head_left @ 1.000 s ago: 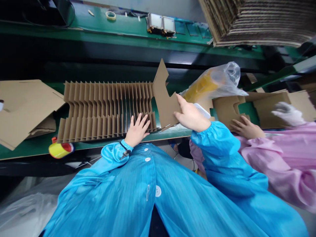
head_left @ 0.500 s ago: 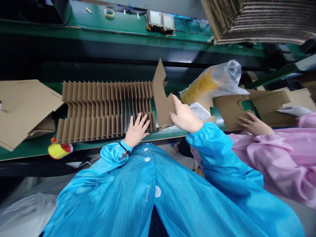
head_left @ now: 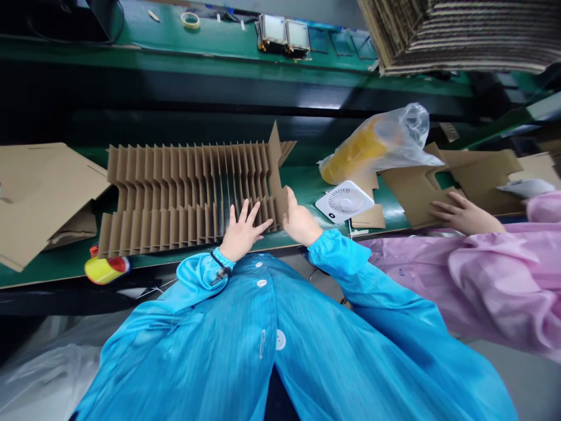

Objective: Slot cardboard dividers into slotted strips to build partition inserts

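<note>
A long cardboard divider insert (head_left: 175, 175), its rows of thin upright partitions notched in the middle, lies on the green bench. My left hand (head_left: 241, 232) rests with spread fingers on the front edges of the partitions near its right end, gripping nothing. At that end stands a taller cardboard panel (head_left: 276, 175), nearly upright against the last partitions. My right hand (head_left: 302, 221) has hold of the panel's near right edge, index finger stretched along it and thumb beside it. The other fingers of that hand are hidden.
Right of my hand lie a white fan (head_left: 346, 202) and a bagged yellow roll (head_left: 359, 152). A co-worker's hand (head_left: 468, 214) touches cardboard (head_left: 407, 193). Folded cardboard (head_left: 39, 193) and a yellow-red object (head_left: 105, 269) are left; a cardboard stack (head_left: 473, 35) overhangs the upper right.
My right hand has moved left, bringing the leaning panel upright against the partitions. More of the white fan shows now. My left hand has stayed nearly in place.
</note>
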`<state>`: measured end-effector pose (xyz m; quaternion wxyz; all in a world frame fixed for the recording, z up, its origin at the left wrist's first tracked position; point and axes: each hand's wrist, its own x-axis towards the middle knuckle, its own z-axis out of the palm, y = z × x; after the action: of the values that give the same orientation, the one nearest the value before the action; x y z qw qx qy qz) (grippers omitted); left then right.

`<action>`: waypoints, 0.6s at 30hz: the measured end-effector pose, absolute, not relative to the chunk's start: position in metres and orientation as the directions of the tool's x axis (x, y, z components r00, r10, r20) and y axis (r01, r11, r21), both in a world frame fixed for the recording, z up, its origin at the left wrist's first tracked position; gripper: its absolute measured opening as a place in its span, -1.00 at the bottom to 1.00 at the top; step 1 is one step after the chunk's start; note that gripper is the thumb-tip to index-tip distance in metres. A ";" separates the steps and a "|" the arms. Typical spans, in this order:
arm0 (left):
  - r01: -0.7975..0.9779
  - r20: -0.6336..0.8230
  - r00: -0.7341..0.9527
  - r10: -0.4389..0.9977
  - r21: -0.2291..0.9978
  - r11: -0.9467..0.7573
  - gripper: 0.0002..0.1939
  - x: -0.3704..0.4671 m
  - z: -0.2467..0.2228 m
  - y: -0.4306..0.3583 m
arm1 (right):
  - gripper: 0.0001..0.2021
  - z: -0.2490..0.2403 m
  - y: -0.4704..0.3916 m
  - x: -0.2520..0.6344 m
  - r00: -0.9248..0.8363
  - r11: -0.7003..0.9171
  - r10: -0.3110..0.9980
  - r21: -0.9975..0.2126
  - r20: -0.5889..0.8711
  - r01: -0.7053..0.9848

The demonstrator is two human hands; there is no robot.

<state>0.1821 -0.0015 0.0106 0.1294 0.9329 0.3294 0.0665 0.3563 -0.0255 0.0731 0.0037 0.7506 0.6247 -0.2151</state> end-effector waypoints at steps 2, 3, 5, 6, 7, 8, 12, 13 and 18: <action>0.596 0.037 0.777 0.628 0.276 -0.754 -0.42 0.182 0.011 -0.002 | -0.21 0.074 -0.028 0.354 0.136 -0.222 0.927 -0.221 -0.349 0.950; 0.596 0.035 0.779 0.626 0.270 -0.756 -0.43 0.182 0.011 -0.002 | -0.21 0.075 -0.029 0.353 0.141 -0.223 0.923 -0.200 -0.357 0.954; 0.594 0.031 0.783 0.621 0.261 -0.761 -0.43 0.182 0.011 -0.002 | -0.22 0.078 -0.029 0.352 0.150 -0.220 0.919 -0.158 -0.365 0.962; 0.593 0.027 0.784 0.620 0.259 -0.762 -0.43 0.182 0.011 -0.003 | -0.22 0.080 -0.029 0.351 0.156 -0.219 0.916 -0.136 -0.369 0.966; 0.594 0.022 0.785 0.619 0.259 -0.762 -0.42 0.182 0.011 -0.003 | -0.22 0.081 -0.028 0.351 0.163 -0.219 0.913 -0.113 -0.374 0.969; 0.596 0.017 0.784 0.620 0.259 -0.761 -0.41 0.182 0.011 -0.003 | -0.23 0.082 -0.026 0.350 0.169 -0.218 0.910 -0.090 -0.379 0.972; 0.598 0.012 0.784 0.621 0.255 -0.760 -0.39 0.183 0.011 -0.005 | -0.23 0.074 -0.022 0.349 0.173 -0.209 0.896 -0.046 -0.410 0.977; 0.598 0.013 0.783 0.621 0.254 -0.760 -0.39 0.183 0.011 -0.005 | -0.23 0.070 -0.022 0.348 0.170 -0.211 0.887 -0.049 -0.430 0.976; 0.596 0.016 0.784 0.620 0.259 -0.760 -0.37 0.182 0.011 -0.007 | -0.36 0.047 -0.018 0.359 0.173 -0.285 0.808 -0.117 -0.563 0.951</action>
<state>0.1822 -0.0065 0.0107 0.1209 0.9368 0.3244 0.0502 0.3589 -0.0176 0.0475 0.1319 0.7544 0.5830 -0.2713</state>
